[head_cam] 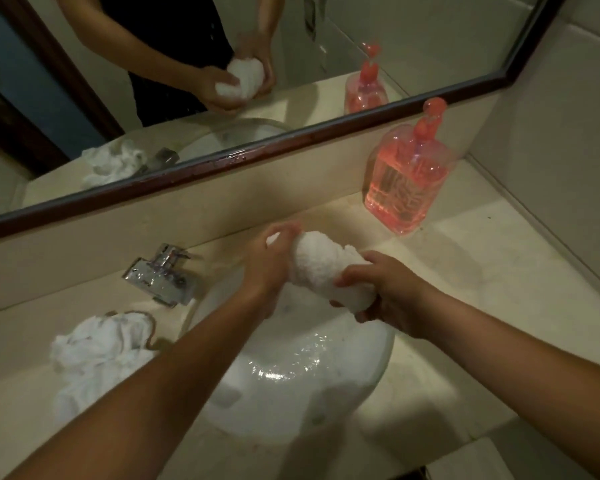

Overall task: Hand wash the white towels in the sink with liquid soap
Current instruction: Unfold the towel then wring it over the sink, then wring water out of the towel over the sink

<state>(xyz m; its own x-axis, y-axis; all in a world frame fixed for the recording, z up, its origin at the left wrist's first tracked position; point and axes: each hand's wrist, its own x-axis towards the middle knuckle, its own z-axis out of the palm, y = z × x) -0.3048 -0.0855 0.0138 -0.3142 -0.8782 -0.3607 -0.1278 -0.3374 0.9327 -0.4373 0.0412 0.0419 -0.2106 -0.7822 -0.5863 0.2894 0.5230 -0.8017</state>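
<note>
Both hands, left hand (pixel 269 263) and right hand (pixel 383 289), fingers clamped on rolled white towel (pixel 321 268) at frame centre, above sink (pixel 291 372); likely wringing so water drains into basin

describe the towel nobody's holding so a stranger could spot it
Start at the sink. Left of it, near the chrome faucet, a crumpled towel lies on the counter. Unlike the rolled towel the left hand and right hand grip, it lies loose.

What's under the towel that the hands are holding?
The white sink, wet and shiny. The left hand and right hand grip the rolled towel above it. Towel and arms cover part of the basin; no drain shows.
</note>
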